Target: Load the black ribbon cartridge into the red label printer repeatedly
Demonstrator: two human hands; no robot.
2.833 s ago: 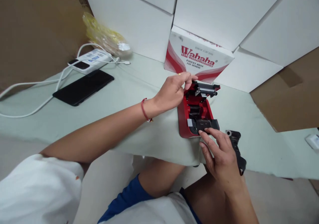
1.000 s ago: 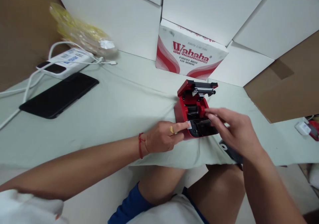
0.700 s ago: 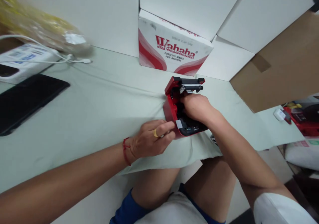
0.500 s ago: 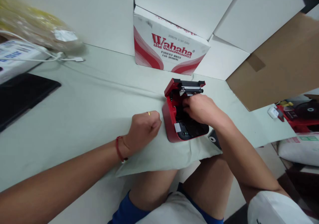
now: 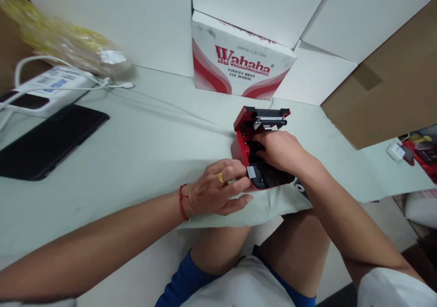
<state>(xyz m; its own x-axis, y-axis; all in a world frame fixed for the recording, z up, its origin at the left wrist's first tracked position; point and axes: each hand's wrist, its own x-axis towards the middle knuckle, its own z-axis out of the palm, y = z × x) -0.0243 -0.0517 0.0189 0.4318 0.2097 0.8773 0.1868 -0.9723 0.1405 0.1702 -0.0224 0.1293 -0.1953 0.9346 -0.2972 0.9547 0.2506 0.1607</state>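
Note:
A red and black label printer (image 5: 241,148) sits on the table with its lid (image 5: 262,116) raised. My right hand (image 5: 280,150) reaches into its open compartment from the right. Its fingers are curled and partly hidden by the dark interior, so what they grip cannot be made out. Against the printer's front left side lies my left hand (image 5: 221,186), fingers apart, the fingertips touching or nearly touching the red casing. A small grey-white tab (image 5: 251,172) shows on the printer's front left edge.
A Wahaha water carton (image 5: 239,66) stands behind the printer, and a brown cardboard box (image 5: 385,79) at the right. On the left lie a dark tablet-like slab (image 5: 54,138), a white box (image 5: 58,88) with cables, and plastic wrapping (image 5: 75,43). A dark object (image 5: 300,188) lies beneath my right forearm.
My left hand has gone from a fist beside the printer to spread fingers at its front left side. My right hand stays inside the compartment. The view has shifted slightly.

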